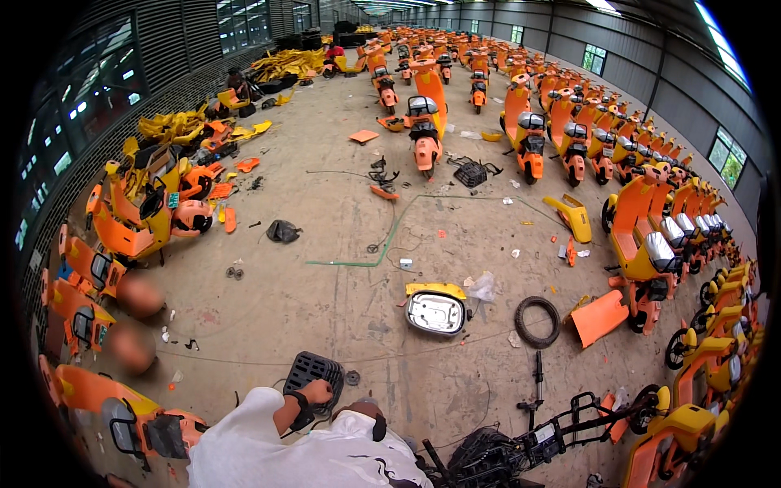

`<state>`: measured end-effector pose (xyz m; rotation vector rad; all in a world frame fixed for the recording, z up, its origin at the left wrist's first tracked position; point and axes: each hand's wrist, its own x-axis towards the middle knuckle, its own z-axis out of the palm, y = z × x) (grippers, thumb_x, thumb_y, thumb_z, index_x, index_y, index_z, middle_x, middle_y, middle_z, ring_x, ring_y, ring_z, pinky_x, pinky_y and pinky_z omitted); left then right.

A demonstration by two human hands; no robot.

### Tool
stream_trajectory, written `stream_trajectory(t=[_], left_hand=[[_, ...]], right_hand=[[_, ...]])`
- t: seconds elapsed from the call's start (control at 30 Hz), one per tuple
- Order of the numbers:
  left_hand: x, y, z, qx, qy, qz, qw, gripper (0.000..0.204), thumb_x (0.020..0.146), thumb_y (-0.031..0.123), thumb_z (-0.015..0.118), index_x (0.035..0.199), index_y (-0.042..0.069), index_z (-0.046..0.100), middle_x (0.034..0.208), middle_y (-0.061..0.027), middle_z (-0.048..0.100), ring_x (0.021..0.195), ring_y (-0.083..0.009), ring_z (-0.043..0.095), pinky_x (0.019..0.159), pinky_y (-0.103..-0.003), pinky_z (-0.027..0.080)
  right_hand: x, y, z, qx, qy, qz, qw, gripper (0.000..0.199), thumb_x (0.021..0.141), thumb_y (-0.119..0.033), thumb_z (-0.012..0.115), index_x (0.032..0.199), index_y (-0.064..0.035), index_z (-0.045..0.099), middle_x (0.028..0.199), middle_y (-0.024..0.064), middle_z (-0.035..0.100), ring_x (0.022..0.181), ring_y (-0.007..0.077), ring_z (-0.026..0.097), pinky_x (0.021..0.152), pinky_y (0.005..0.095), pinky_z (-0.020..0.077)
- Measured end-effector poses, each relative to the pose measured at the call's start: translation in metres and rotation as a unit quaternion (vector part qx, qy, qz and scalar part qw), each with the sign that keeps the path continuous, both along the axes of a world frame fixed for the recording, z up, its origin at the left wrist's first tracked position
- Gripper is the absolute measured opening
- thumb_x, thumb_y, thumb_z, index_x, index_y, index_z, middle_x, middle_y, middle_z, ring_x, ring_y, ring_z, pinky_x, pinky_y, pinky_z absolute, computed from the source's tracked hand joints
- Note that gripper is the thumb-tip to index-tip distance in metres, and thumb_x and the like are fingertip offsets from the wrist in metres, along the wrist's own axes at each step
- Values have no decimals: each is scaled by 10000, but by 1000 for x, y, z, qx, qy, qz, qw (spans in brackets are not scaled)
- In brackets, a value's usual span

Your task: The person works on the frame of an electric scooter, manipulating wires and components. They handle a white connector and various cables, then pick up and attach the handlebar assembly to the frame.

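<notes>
My left hand (320,391), with a dark band on its wrist, is at the near edge of a black slotted plastic tray (311,371) on the floor. Its fingers look curled onto the tray. Beside the tray lies a small dark round part (352,377). My right hand does not show; my white shirt (260,447) fills the lower middle. Close on the right is a stripped black scooter frame (496,457) with handlebars. Farther forward, a silver scooter storage box (436,313) lies against a yellow panel (435,289).
A black tire (537,322) and an orange panel (599,318) lie to the right. Rows of orange scooters (427,122) stand ahead and rightward. More scooters (142,220) and heaped yellow panels (171,126) line the left. A black bag (283,232) and scattered scraps dot the concrete floor.
</notes>
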<state>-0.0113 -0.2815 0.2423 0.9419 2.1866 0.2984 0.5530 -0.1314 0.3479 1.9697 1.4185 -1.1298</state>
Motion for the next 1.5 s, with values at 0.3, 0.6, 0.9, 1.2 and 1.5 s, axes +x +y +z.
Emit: stream_trajectory(t=[0.3, 0.6, 0.9, 1.2, 1.5], left_hand=[[11, 14, 47, -21, -26, -2, 999, 312, 730, 230, 599, 961, 61, 725, 970, -184, 689, 928, -360, 648, 845, -420, 514], [12, 17, 44, -24, -19, -9, 999, 308, 732, 227, 600, 962, 65, 725, 973, -182, 688, 933, -360, 646, 848, -419, 511], [9, 16, 40, -4, -19, -15, 1000, 308, 731, 230, 603, 957, 60, 723, 959, -187, 687, 917, -364, 648, 825, -422, 518], [7, 13, 32, -12, -19, -17, 1000, 311, 734, 227, 603, 956, 44, 721, 963, -192, 686, 913, -365, 648, 825, -427, 518], [7, 17, 34, -24, -18, -20, 999, 324, 746, 218, 592, 989, 45, 716, 990, -197, 681, 925, -365, 645, 832, -425, 514]], right_hand=[[15, -2, -38, 21, -26, 36, 999, 842, 837, -700, 440, 1211, 41, 585, 1254, 242, 570, 1213, 387, 505, 997, 463, 383], [1, 1, -9, 11, -1, 30, 999, 833, 846, -707, 417, 1221, 17, 585, 1257, 231, 572, 1218, 385, 500, 1000, 470, 380], [-2, 1, -5, 1, 5, 30, 1000, 824, 855, -715, 394, 1230, -7, 585, 1259, 219, 574, 1223, 384, 495, 1003, 477, 377], [-6, 1, 0, 0, -4, 19, 1000, 824, 855, -718, 377, 1208, -8, 601, 1224, 226, 591, 1189, 393, 520, 982, 485, 393], [36, -18, -97, 123, -75, 88, 986, 817, 847, -713, 389, 1084, 21, 659, 1062, 239, 656, 1058, 406, 597, 907, 503, 441]])
